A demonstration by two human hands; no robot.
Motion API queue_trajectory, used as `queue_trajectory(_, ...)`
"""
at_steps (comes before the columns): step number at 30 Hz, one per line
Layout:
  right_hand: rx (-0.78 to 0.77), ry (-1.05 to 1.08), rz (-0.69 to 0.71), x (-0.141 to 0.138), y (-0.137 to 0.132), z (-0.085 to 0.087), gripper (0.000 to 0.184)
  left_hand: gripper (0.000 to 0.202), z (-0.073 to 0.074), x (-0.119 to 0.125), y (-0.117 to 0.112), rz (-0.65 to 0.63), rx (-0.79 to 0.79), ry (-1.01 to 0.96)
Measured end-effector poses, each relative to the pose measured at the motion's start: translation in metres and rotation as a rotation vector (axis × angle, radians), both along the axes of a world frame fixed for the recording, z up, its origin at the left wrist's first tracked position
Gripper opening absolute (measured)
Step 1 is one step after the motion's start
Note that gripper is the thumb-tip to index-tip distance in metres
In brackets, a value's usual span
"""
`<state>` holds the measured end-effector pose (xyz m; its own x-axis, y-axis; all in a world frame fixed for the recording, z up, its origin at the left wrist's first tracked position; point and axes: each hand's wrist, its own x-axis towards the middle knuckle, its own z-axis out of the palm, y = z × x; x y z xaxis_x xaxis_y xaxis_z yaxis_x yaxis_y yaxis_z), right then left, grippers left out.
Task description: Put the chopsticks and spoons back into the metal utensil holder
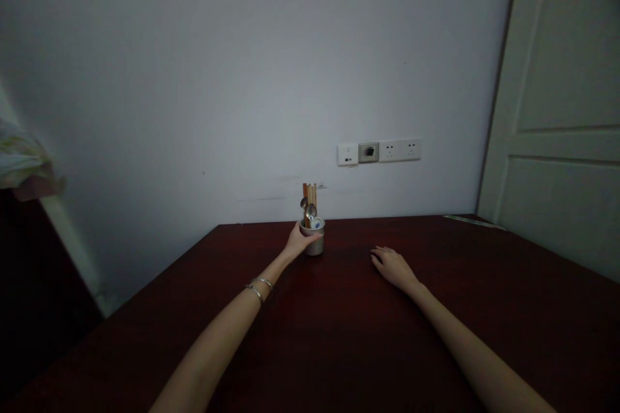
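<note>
A grey, patterned utensil holder (316, 248) stands upright near the far edge of the dark red table (329, 329). Wrapped around its left and front side is my left hand (298, 242), thumb across the front; its other fingers are mostly hidden behind. Wooden chopsticks (312, 192) rise from the holder. With them are two metal spoons, the nearer metal spoon (310, 211) in front, and a white piece with a blue mark (316, 224), perhaps a ceramic spoon. My right hand (393, 267) rests palm down on the tabletop to the right, holding nothing, fingers loosely stretched.
Behind the table rises a pale wall (271, 110) with a row of sockets (400, 150). A panelled light door (562, 142) borders the right side. A thin strip (473, 222) lies at the far right edge. On the left, a patterned cloth or bag (22, 158) sits on dark furniture.
</note>
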<state>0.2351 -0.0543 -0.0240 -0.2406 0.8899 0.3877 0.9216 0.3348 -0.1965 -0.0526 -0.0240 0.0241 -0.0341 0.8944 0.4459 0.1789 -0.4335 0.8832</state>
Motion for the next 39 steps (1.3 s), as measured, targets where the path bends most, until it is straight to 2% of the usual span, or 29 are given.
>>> queue_trajectory(7, 0.022, -0.025, 0.011, 0.004, 0.007, -0.01, 0.043, 0.06, 0.012, -0.087, -0.02, 0.222, 0.007, 0.076)
queue_trajectory(11, 0.034, -0.042, 0.04, 0.007, 0.014, -0.018, 0.044, 0.058, 0.013, -0.131, -0.035, 0.356, 0.016, 0.114)
queue_trajectory(15, 0.031, -0.043, 0.054, 0.011, 0.02, -0.023, 0.044, 0.06, 0.01, -0.168, -0.049, 0.45, 0.007, 0.11)
queue_trajectory(19, 0.032, -0.046, 0.052, 0.013, 0.023, -0.026, 0.045, 0.062, 0.008, -0.196, -0.06, 0.506, -0.008, 0.153)
queue_trajectory(26, 0.018, -0.038, 0.055, 0.015, 0.027, -0.03, 0.045, 0.065, 0.002, -0.219, -0.071, 0.546, -0.06, 0.105)
queue_trajectory(33, 0.028, -0.029, 0.061, 0.017, 0.028, -0.033, 0.046, 0.066, -0.004, -0.22, -0.075, 0.504, -0.058, -0.029)
queue_trajectory(39, 0.023, -0.041, 0.067, 0.018, 0.031, -0.035, 0.046, 0.068, -0.007, -0.22, -0.074, 0.501, -0.061, -0.025)
